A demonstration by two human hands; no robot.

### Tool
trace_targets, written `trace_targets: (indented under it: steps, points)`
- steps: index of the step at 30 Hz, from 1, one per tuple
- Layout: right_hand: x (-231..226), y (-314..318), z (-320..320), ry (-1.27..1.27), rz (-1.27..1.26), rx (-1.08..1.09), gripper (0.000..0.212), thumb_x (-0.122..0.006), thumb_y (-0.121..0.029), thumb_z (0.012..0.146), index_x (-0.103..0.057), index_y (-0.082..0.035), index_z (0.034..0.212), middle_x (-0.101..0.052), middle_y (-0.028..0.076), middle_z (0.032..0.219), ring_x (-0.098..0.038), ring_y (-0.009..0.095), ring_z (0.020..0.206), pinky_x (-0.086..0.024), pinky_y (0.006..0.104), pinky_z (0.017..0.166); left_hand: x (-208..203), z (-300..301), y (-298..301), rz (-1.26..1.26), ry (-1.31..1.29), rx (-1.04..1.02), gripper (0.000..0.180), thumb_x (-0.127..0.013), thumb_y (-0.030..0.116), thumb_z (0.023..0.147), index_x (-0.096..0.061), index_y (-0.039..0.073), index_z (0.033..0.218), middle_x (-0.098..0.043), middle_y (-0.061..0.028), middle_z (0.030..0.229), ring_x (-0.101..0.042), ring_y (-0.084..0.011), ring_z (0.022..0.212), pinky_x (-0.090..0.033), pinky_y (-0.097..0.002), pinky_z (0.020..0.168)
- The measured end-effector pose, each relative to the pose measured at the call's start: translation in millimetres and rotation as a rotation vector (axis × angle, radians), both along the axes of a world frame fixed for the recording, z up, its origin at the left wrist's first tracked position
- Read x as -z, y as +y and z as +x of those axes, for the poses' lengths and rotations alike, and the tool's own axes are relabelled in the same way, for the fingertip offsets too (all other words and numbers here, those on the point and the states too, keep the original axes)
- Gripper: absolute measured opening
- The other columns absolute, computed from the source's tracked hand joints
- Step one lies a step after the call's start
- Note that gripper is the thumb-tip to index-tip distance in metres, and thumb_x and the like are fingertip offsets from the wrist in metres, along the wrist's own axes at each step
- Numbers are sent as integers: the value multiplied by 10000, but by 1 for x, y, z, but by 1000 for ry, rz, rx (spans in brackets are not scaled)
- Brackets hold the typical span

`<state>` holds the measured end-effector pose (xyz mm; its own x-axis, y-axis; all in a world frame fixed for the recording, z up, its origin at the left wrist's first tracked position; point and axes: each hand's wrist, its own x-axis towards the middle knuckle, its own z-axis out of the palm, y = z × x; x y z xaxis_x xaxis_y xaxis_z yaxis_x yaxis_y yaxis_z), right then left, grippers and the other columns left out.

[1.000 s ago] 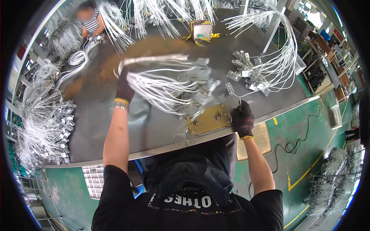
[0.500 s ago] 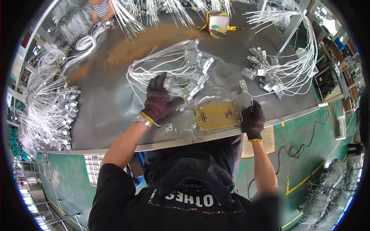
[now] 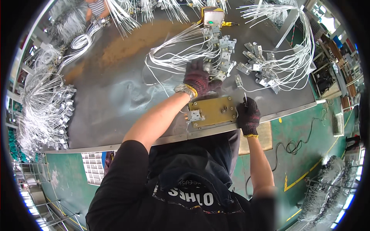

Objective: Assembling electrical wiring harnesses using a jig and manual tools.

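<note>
Plate [image 3: 212, 112]: yellow, flat. Bracket [image 3: 195, 115]: grey, over plate's left end. Wires [image 3: 156, 58]: white, bundled, beyond plate. Tool [image 3: 245, 97]: slim, right of plate.

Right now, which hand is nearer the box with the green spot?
Left. Left hand is by the wires, short of the box; right hand is farther, beside the gold plate.

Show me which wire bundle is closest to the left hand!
The middle white wire bundle, right by the gloved left hand. The other bundles are all farther off: left, right and beyond it.
</note>
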<state>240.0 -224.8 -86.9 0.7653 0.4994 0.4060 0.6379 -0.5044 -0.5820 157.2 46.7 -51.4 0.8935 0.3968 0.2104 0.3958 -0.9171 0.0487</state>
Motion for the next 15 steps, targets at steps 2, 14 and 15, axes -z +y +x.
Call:
trace_targets:
  steps: [2, 14, 15]
  points:
    - [0, 1, -1, -61, 29, -30, 314, -738, -183, 862, -662, -77, 1148, -682, 125, 933, -676, 279, 789, -542, 410, 740, 3, -1, -2, -46, -50, 120, 987, -485, 858, 818, -527, 135, 1488, -342, -235, 1607, -303, -470, 1471, -209, -607, 1201]
    - [-56, 23, -122, 796, 287, -299, 240, -677, -122, 971, -630, -45, 1193, -684, 62, 819, -620, 120, 671, -507, 276, 617, -31, -160, -12, -191, 138, 444, 824, -745, 721, 734, -650, 124, 1294, -691, -174, 1170, -609, -385, 1186, -391, -494, 1115]
    - [-55, 31, -134, 967, 300, -312, 281, -662, -113, 975, -610, -34, 1240, -680, 54, 822, -616, 105, 681, -496, 258, 607, -24, -165, -15, -125, 130, 431, 780, -751, 692, 753, -652, 136, 1290, -698, -158, 1147, -620, -360, 1175, -407, -488, 1096]
